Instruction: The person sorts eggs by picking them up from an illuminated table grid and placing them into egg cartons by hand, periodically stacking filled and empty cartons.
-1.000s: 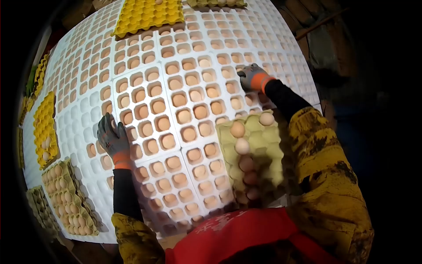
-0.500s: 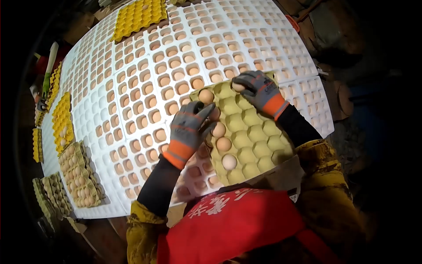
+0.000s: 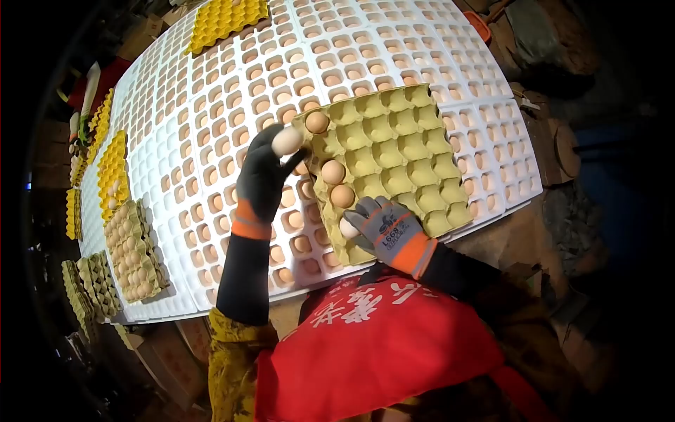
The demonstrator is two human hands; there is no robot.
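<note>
A pale egg (image 3: 287, 141) is pinched in the gloved fingers of my left hand (image 3: 260, 179), raised just left of the egg tray. My right hand (image 3: 394, 235), in a grey and orange glove, reaches over the near left corner of the olive pulp tray (image 3: 415, 169). Its fingers close around a whitish egg (image 3: 347, 227), which they partly cover. Three brown eggs show in the tray's left column: a far one (image 3: 317, 122), a middle one (image 3: 333, 172) and a nearer one (image 3: 342, 196). The tray's other visible cups hold nothing.
Under the tray spreads white foam cell trays (image 3: 193, 151), with eggs in most cells. A yellow tray (image 3: 228, 20) lies at the far side. Egg-filled pulp trays (image 3: 133, 253) and another yellow tray (image 3: 112, 165) sit at left. Part of another person (image 3: 88, 98) shows at far left.
My left hand has lifted an egg away from the tray's left column. My right hand has moved from the tray's far edge to its near left corner.
</note>
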